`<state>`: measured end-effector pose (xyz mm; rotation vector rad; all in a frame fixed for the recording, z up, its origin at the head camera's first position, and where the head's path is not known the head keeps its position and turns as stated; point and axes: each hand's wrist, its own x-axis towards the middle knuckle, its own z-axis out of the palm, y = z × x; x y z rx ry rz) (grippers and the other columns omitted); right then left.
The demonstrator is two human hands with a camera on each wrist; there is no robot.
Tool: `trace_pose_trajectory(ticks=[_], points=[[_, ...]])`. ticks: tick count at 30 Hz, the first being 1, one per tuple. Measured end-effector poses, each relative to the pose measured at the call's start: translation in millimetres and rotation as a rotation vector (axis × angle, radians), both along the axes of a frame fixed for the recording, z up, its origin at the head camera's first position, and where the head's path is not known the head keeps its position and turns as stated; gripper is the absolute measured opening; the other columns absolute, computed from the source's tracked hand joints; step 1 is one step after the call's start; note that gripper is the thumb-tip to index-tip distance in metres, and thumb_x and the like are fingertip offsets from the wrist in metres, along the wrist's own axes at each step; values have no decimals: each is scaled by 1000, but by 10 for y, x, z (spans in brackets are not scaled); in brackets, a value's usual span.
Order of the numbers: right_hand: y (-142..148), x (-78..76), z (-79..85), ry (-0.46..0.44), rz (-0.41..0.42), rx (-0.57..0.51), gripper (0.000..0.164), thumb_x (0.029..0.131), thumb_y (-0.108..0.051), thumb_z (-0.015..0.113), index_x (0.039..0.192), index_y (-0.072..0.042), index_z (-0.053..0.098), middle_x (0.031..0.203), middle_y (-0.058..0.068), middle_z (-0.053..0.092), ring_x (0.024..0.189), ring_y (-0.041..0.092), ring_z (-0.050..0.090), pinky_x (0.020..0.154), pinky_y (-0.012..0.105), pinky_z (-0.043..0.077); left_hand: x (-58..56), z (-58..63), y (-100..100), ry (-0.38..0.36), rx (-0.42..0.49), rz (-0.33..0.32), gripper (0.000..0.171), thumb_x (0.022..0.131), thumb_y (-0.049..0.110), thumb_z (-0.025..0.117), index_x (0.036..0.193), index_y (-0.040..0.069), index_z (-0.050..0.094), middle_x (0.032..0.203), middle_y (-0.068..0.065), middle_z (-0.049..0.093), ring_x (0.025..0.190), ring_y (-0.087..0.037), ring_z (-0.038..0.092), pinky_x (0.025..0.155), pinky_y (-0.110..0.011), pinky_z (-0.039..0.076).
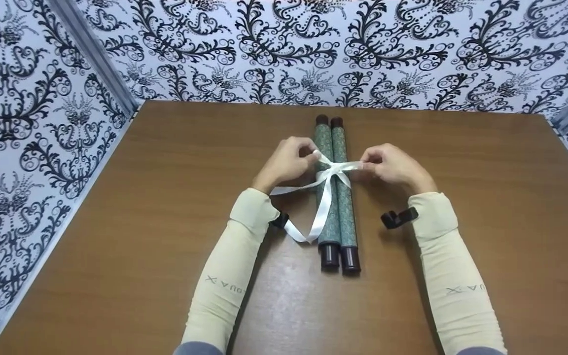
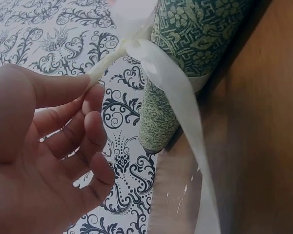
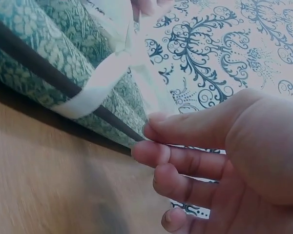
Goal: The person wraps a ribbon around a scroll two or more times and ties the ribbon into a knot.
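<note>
Two green patterned scrolls with dark brown end knobs lie side by side on the table, bound at mid-length by a white ribbon knotted on top. Between thumb and forefinger, my left hand pinches one part of the ribbon left of the knot. From the other side my right hand pinches another part, drawn out straight to the right. In the left wrist view the pinched ribbon runs up to the knot beside the green cloth. One long tail loops down toward the left wrist; another trails left beneath the left hand.
The brown wooden table extends around the scrolls. Black-and-white patterned walls stand behind it and to the left. Black wrist cameras, one of them the right camera, jut inward from the cream sleeves.
</note>
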<state>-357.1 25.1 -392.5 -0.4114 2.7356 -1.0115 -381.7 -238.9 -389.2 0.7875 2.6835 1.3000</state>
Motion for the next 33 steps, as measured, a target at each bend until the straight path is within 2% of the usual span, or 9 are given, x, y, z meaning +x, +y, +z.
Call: trace_pose_trajectory(ticks=[3,6,9,12,18,23,27,33], points=[[7,-10,7,2,18,-29,15,98,-14,59,101,-2,68,93,16,67,83,28,60,74,36,48,12,-5,5,-20,-6,16,11,92,15,62,91,8,71,85,-2,66,82,-15,58,78,-29,47],[-23,-14,18,-40,42,-126,16,98,-14,60,106,-1,65,96,19,67,82,28,61,75,39,51,27,-18,13,-36,-4,46,10,92,16,63,91,8,70,84,-2,65,80,-14,57,75,-28,47],[-69,-12,27,-91,71,-214,20,96,-12,62,112,0,61,101,21,68,85,30,64,79,43,54,42,-32,47,-46,-3,40,10,92,19,66,94,9,70,85,-1,67,78,-14,59,73,-27,47],[-126,-15,22,-126,65,-243,23,95,-13,65,114,-1,60,102,20,68,87,31,66,82,44,54,61,-39,102,-52,-5,35,14,92,25,69,94,11,68,83,-1,67,75,-14,59,69,-26,48],[-263,-44,-28,-75,10,-208,21,96,-21,66,104,-2,62,91,14,67,79,27,64,73,36,54,90,-44,220,-25,-8,75,28,93,38,69,79,15,61,71,2,60,64,-11,54,59,-25,43],[-336,-60,-55,14,-2,-158,17,95,-18,68,94,-2,63,83,15,67,71,25,62,61,26,50,87,-62,214,22,10,99,25,94,28,68,74,13,62,68,3,57,63,-10,51,58,-24,40],[-325,-65,-48,53,-26,-133,16,93,-18,70,92,-3,66,85,15,69,72,24,62,62,26,48,87,-56,135,36,-2,115,17,91,23,70,78,14,67,72,4,59,69,-12,53,64,-25,41],[-217,-44,-37,36,-58,-130,15,93,-19,70,93,-4,70,86,15,71,76,27,64,64,27,50,93,-44,76,9,0,98,18,92,24,69,77,13,65,77,0,60,74,-13,52,67,-26,41]])
